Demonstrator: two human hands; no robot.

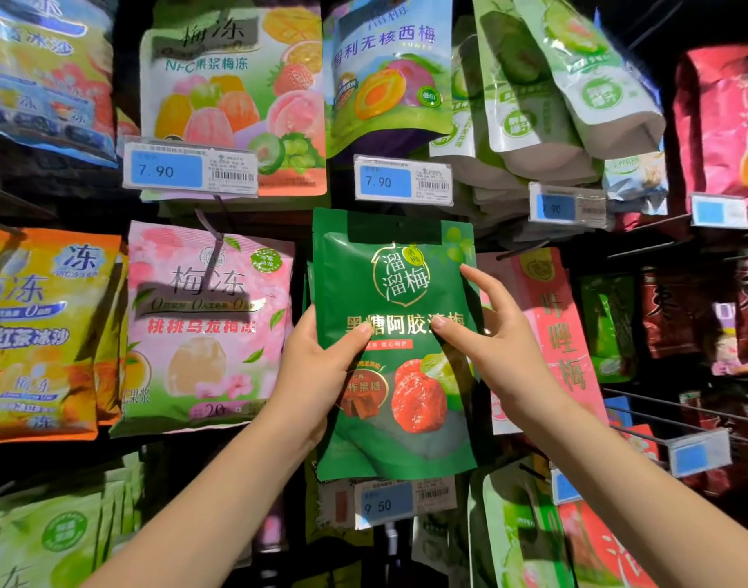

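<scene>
Left hand (pixel 321 367) and right hand (pixel 495 350) pinch the glossy dark-green plastic snack pouch (pixel 393 286) by its 2 side edges (likely steadying it upright, label outward, for hanging).

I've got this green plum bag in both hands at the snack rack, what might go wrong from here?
1. Left hand and right hand pinch the green pouch only at mid-height, so it may slip or flop.
2. Its bottom edge overlaps the 9.50 price tag, which might get knocked.
3. The right hand is close to the pink pouch behind and may nudge it.
</scene>
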